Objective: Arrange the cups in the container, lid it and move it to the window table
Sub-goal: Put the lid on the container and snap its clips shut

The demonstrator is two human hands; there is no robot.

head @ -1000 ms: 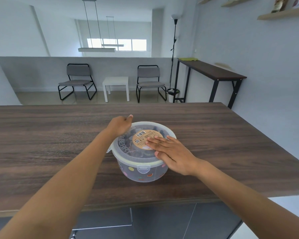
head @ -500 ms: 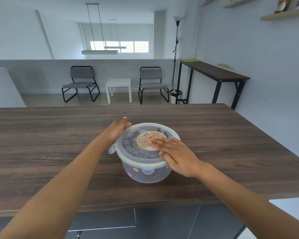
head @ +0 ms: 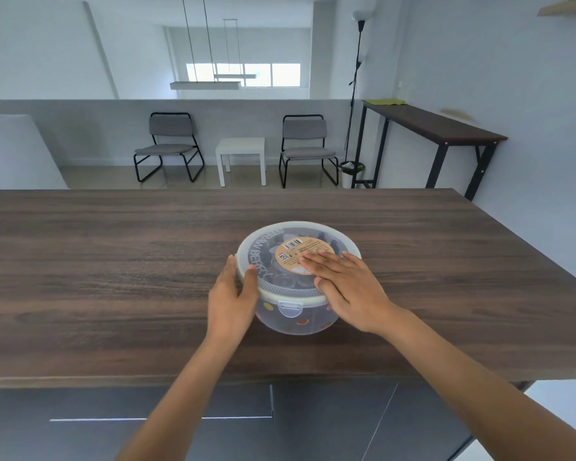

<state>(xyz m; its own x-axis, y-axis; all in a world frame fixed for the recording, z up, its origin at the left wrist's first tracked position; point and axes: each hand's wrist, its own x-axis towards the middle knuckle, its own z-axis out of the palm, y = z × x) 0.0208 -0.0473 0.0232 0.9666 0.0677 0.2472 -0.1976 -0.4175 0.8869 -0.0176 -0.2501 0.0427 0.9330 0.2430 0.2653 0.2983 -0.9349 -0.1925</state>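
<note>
Pressing flat on the lid (head: 273, 261), the right hand (head: 346, 287) has its fingers (head: 316, 259) spread open across the label, not gripping anything. Left hand (head: 231, 299) cups the near-left side of the container (head: 296, 319) w/ thumb up on the lid rim, fingers curled round the wall.

Container sits mid tabletop (head: 113, 261), lid on, front clip (head: 290, 308) looks down. Cups (head: 281, 279) inside are only dim shapes thru the plastic; can't tell how they're arranged.

Risks from here:
- Far and side clips not visible; if any isn't snapped, lid could pop on lifting and cups spill.
- Right hand only rests on top, so a lift would be one-sided; smooth round wall may slip or tip.
- Loose cups could shift and rattle if the carry tilts.
</note>
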